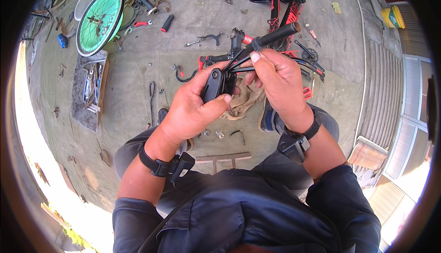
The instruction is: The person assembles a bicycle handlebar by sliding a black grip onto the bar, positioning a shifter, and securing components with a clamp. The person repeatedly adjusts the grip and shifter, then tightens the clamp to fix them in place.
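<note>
My left hand (pixel 190 108) is wrapped round the black body of a folding hex key set (pixel 212 86), its thumb along the near side. Thin black keys stick out of the set to the upper right. With thumb and fingers, my right hand (pixel 281 81) pinches at these keys. Just beyond my hands lies a black bicycle handlebar (pixel 278 34) with a bare tube end, joined to black and red parts. My fingers partly cover it. A crumpled tan cloth (pixel 243 104) lies on the ground below my hands.
A black and red bicycle frame (pixel 290 13) lies ahead, with a crankset (pixel 311 54) to the right. At the left are a wheel with a green disc (pixel 98 22) and a tray of wrenches (pixel 104 87). A small wooden stool (pixel 223 157) stands between my legs.
</note>
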A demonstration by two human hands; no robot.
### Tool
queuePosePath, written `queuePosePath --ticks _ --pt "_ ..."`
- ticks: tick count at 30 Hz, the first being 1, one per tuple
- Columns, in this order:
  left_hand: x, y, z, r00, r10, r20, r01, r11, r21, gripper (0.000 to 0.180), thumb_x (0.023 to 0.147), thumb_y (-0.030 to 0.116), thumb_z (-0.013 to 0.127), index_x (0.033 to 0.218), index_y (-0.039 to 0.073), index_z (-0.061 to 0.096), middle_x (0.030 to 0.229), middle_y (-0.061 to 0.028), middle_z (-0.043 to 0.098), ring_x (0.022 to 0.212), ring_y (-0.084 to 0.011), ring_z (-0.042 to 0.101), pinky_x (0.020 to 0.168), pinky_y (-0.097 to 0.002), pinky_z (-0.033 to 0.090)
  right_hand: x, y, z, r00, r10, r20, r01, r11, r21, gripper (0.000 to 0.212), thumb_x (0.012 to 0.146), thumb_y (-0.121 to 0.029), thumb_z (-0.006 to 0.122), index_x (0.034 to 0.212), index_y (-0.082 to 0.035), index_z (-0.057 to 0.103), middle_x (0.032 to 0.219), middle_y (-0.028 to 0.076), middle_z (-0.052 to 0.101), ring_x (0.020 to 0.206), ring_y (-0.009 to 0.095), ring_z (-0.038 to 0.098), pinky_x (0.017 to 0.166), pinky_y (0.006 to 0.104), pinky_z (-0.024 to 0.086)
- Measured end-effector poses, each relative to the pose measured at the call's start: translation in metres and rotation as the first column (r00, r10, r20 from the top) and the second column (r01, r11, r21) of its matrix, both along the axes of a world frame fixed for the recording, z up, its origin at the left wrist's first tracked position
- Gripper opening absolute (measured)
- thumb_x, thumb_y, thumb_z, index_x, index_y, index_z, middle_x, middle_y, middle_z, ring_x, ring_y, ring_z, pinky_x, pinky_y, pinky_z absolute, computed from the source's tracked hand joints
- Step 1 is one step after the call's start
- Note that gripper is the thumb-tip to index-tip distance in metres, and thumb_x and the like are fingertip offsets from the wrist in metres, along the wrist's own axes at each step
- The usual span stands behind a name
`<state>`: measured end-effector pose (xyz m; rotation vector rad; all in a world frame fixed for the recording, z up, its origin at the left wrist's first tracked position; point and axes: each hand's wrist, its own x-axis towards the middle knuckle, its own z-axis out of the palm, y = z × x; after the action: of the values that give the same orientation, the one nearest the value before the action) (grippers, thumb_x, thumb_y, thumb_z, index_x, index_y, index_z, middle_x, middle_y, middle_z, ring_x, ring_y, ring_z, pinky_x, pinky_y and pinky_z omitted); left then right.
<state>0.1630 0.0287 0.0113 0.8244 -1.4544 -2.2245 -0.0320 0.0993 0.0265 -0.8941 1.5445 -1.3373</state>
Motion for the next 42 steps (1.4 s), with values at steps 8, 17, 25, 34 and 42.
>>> queuePosePath --ticks 8,17,25,34,42 --pt "-0.004 -0.004 -0.005 0.983 0.154 -0.100 -0.147 0.986 0.081 0.059 0.097 0.016 0.057 0.151 -0.002 0.043 0.121 -0.0161 0.065 0.109 -0.0235 0.066 0.095 -0.0381 0.055 0.024 0.007 -0.026 0.976 0.216 0.025 -0.208 0.961 -0.182 0.052 0.088 -0.018 0.083 0.126 -0.004 0.051 0.126 0.009 0.053 0.109 0.016 0.058 0.094 0.0352 0.051" --pt "-0.004 -0.003 -0.002 0.979 0.081 -0.187 -0.034 0.970 0.241 0.063 0.095 0.020 0.060 0.151 0.000 0.041 0.123 -0.0174 0.065 0.110 -0.0239 0.066 0.090 -0.0369 0.056 0.023 0.003 -0.017 0.976 0.202 -0.083 -0.212 0.966 -0.148 0.065 0.074 -0.008 0.090 0.121 -0.004 0.046 0.131 0.009 0.066 0.104 0.020 0.062 0.094 0.0358 0.052" --pt "-0.001 -0.007 0.000 0.982 0.036 -0.183 0.023 0.950 0.310 0.064 0.093 0.020 0.062 0.150 -0.001 0.042 0.121 -0.0177 0.066 0.089 -0.0239 0.069 0.073 -0.0348 0.056 0.010 0.003 -0.013 0.937 0.222 -0.270 -0.264 0.956 -0.130 0.045 0.082 -0.018 0.086 0.116 -0.003 0.059 0.121 0.005 0.072 0.098 0.018 0.066 0.084 0.0333 0.053" --pt "-0.002 -0.002 -0.002 0.986 0.017 -0.166 0.024 0.969 0.247 0.062 0.092 0.010 0.060 0.151 0.002 0.043 0.109 -0.0165 0.068 0.083 -0.0222 0.068 0.074 -0.0350 0.056 0.008 0.004 0.001 0.976 0.191 0.100 -0.182 0.979 -0.091 0.021 0.105 -0.020 0.064 0.113 -0.002 0.070 0.086 0.001 0.065 0.069 0.006 0.060 0.061 0.0229 0.048" --pt "-0.003 -0.002 0.006 0.989 -0.022 -0.146 0.048 0.984 0.171 0.065 0.092 -0.005 0.053 0.155 0.004 0.038 0.114 -0.0099 0.065 0.087 -0.0154 0.067 0.079 -0.0327 0.056 0.012 0.000 -0.013 0.988 0.114 0.107 -0.095 0.982 -0.164 0.022 0.102 -0.017 0.068 0.116 -0.001 0.063 0.101 0.005 0.062 0.075 0.006 0.063 0.060 0.0217 0.053"
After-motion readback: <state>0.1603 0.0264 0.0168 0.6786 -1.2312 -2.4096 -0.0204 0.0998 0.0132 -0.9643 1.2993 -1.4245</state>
